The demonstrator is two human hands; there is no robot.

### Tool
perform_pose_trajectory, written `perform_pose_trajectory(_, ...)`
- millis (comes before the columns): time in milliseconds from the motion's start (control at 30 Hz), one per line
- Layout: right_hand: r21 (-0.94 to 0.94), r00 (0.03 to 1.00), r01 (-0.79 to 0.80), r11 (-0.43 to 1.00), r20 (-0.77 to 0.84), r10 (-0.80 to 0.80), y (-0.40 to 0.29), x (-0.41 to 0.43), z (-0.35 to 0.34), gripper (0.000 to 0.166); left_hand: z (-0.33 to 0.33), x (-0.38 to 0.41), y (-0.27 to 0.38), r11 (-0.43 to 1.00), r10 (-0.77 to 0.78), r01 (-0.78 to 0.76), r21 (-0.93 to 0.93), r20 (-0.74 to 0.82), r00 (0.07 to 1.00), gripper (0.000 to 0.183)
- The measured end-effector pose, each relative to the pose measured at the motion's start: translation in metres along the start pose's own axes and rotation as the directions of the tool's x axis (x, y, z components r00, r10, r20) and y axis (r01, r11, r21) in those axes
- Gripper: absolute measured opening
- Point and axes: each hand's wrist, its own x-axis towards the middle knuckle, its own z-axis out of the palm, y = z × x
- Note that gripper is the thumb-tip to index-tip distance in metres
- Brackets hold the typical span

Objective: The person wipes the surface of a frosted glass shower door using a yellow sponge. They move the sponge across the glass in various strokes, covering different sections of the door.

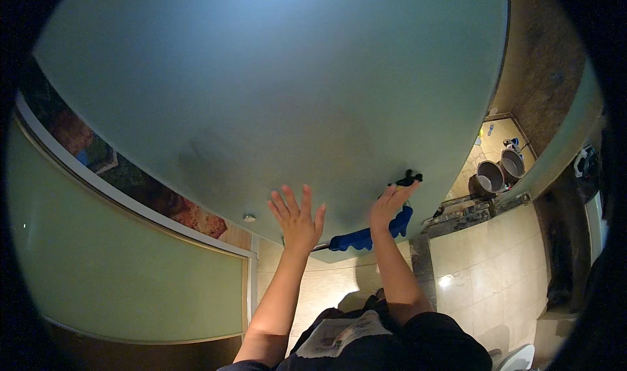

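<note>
A large frosted glass panel (303, 101) stands in front of me. My left hand (299, 224) is held up at its lower part with fingers spread, and nothing is in it. Whether the palm touches the glass cannot be told. To the right, my right hand (387, 209) has its fingers stretched toward a small black object (409, 178), with a bit of yellow beside it. Contact between them is unclear. Below and behind that wrist runs a blue cover with a scalloped edge (352, 239). A metal bar (321, 246) sticks out of its left end.
A small round metal fitting (250, 217) sits on the glass. At left is a green panel (147, 268) in a pale frame. Two dark buckets (490, 176) (512, 163) stand on tiles beyond a dark stone sill (460, 222). A white rounded rim (519, 358) shows at lower right.
</note>
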Motion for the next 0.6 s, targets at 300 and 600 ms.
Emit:
perform_pose_trajectory(300,-0.250,0.950,0.294,0.922,-0.028,-0.311,-0.046,0.020,0.036,0.068,0.026,0.024,-0.009,0.993,0.012,-0.016,-0.116,-0.037,0.999,0.078)
perform_pose_trajectory(600,-0.329,0.719,0.686,0.649,0.163,-0.676,-0.087,0.009,0.070,0.064,0.079,0.028,-0.029,0.973,0.077,-0.102,-0.206,-0.124,0.989,0.081)
